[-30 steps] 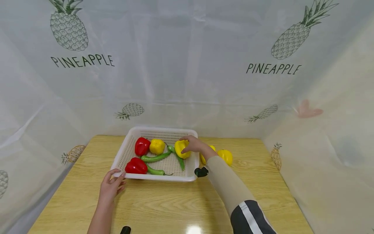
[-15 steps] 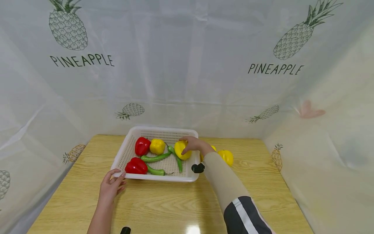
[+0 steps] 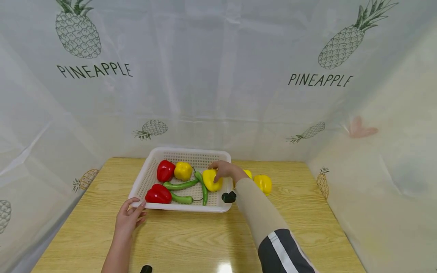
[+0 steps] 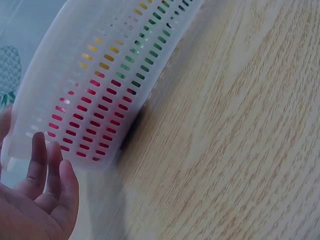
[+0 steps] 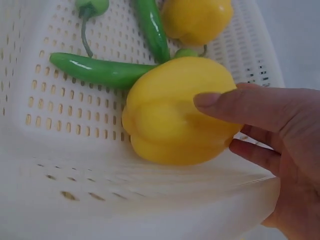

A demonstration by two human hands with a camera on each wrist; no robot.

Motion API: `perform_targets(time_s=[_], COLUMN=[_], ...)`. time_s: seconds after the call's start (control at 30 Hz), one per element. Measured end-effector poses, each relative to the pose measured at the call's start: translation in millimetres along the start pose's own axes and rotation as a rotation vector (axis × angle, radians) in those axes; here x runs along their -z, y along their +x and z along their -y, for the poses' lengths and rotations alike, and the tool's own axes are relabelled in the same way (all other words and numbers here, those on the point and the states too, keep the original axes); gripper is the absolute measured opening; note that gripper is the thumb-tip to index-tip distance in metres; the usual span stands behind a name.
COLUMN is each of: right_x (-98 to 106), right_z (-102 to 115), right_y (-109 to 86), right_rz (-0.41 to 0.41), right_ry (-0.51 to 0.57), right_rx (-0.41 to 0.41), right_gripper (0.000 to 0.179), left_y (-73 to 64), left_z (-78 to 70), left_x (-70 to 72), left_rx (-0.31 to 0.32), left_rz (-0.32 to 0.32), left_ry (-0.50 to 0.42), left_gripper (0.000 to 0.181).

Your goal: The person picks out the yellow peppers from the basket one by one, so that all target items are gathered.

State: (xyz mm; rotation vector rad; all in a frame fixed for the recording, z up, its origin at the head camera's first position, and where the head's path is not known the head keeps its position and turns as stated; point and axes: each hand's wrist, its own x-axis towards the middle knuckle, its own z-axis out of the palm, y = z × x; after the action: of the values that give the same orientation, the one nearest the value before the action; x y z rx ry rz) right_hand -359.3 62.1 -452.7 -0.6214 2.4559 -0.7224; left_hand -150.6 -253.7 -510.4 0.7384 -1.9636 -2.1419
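My right hand (image 3: 225,170) holds a yellow bell pepper (image 5: 170,110) inside the right end of a white plastic basket (image 3: 191,151), thumb on top and fingers behind it. Against this pepper lies a green chili pepper (image 3: 202,187), pointing toward the front wall. My left hand (image 3: 128,218) grips the rim at the basket's front left corner; its fingers (image 4: 37,165) are against the outer wall. Also in the basket are two red bell peppers (image 3: 165,170), another yellow bell pepper (image 3: 183,171) and two more green chili peppers (image 3: 181,185).
Outside the basket on the right, a yellow bell pepper (image 3: 263,184) sits on the wooden table (image 3: 191,242), with another yellow one partly hidden behind the right forearm. A curtain printed with pineapples (image 3: 205,76) hangs behind the table's back edge.
My right hand has shifted the yellow bell pepper slightly toward the basket's front. The chili pepper beside it has swung, its lower end now further left. The left hand stays in place.
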Motion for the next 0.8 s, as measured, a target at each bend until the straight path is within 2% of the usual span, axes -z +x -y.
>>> perform_targets(time_s=[0.27,0.67,0.8], right_x=[-0.7,-2.0,-2.9], right_z=[-1.9,-0.1,-0.8], right_y=[-2.0,-3.1,-2.5], right_rz=[-0.01,0.012,0.031], right_ry=[-0.017,-0.024,-0.063], right_rx=[0.005,-0.014,-0.014], right_gripper=[0.051,0.051,0.053], left_y=[0.9,-2.0,-1.5], left_z=[0.6,-1.6,-0.9], left_x=[-0.5,-1.8,-1.5], left_rx=[0.005,-0.012,-0.013], left_rz=[0.001,0.0,0.004], left_ry=[-0.01,-0.002,-0.003], left_gripper=[0.027,0.033,0.034])
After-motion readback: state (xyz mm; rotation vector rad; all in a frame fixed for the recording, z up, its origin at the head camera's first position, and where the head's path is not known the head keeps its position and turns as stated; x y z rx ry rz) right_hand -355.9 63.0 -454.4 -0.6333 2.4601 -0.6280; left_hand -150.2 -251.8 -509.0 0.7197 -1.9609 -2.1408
